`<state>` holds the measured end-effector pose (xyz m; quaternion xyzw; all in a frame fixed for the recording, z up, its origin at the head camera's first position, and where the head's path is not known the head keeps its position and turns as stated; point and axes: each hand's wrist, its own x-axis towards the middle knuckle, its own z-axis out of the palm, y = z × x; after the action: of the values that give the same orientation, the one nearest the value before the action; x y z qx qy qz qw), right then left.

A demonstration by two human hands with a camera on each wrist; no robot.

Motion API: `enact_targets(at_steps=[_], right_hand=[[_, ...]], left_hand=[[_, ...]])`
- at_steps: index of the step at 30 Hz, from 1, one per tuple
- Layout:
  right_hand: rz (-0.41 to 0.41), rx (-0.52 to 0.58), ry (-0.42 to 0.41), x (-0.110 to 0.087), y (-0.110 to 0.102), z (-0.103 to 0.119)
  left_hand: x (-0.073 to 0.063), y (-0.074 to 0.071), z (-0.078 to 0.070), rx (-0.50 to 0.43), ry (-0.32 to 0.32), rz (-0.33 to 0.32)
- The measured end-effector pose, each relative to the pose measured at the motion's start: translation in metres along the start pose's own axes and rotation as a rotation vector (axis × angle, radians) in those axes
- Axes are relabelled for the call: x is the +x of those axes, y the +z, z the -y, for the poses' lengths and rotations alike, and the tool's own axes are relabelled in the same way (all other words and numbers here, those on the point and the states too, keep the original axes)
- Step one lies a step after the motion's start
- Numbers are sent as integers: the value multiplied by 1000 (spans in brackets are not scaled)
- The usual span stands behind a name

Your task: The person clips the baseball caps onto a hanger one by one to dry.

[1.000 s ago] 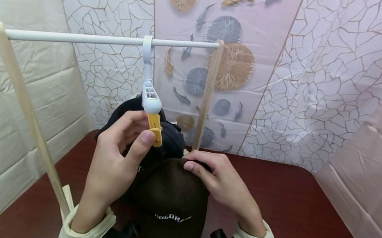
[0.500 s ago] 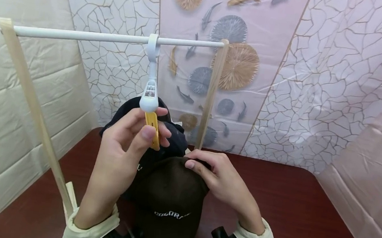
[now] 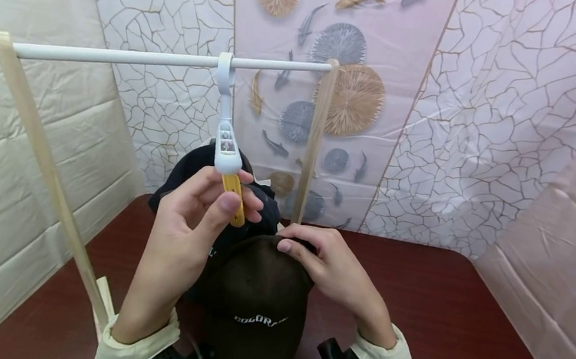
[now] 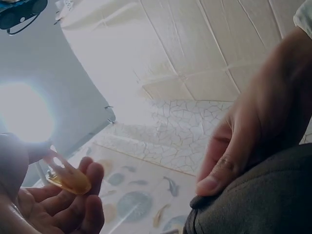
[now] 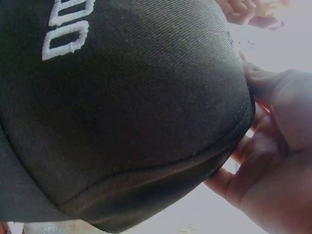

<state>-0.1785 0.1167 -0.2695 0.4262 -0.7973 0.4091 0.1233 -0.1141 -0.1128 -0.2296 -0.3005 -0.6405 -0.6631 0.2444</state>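
A pale blue clip hanger [image 3: 227, 159] hangs by its hook from the white rod. Its yellow clip [image 3: 232, 185] points down, pinched between the thumb and fingers of my left hand [image 3: 171, 243]. Below and to the right, my right hand [image 3: 339, 268] pinches the top edge of a dark brown baseball cap [image 3: 255, 282] with white lettering. The cap is held with its brim downward, apart from the clip. In the left wrist view, the thumb presses on the cap's edge [image 4: 197, 201]. Brown fabric [image 5: 141, 107] fills most of the right wrist view.
A dark navy cap [image 3: 183, 164] hangs behind the hanger, partly covered by my left hand. The white rod [image 3: 120, 57] spans wooden posts [image 3: 315, 147]. Below lies the dark red table [image 3: 411, 312]. Pale cloth walls enclose the sides, with a patterned backdrop behind.
My left fingers have shifted from beside the yellow clip to around it, and the hanger has turned slightly. My right hand keeps its pinch on the cap, nearly still.
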Motion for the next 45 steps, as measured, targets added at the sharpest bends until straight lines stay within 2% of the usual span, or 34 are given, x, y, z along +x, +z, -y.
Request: enact_targets(at_steps=[5,12,18,26,36,41,45], right_hand=[[8,6,-19,-1,-2,2],[69,30,-59,-4,-7,10],[101,56,-110,-6,-9,13],[81,82,-144,-8,-13,17],[89,83,-183,-8,-17,18],[86,89,-227,-3,-17,18],[82,96,-236,-1,-17,19]], left_hand=[[2,-1,3,10,-25,51],[2,-1,4,0,-65,100],[3,-3,6,23,-99,99],[2,-2,6,44,-89,85],[1,3,7,46,-116,117],[0,2,6,89,-112,119],[1,1,6,83,-100,120]])
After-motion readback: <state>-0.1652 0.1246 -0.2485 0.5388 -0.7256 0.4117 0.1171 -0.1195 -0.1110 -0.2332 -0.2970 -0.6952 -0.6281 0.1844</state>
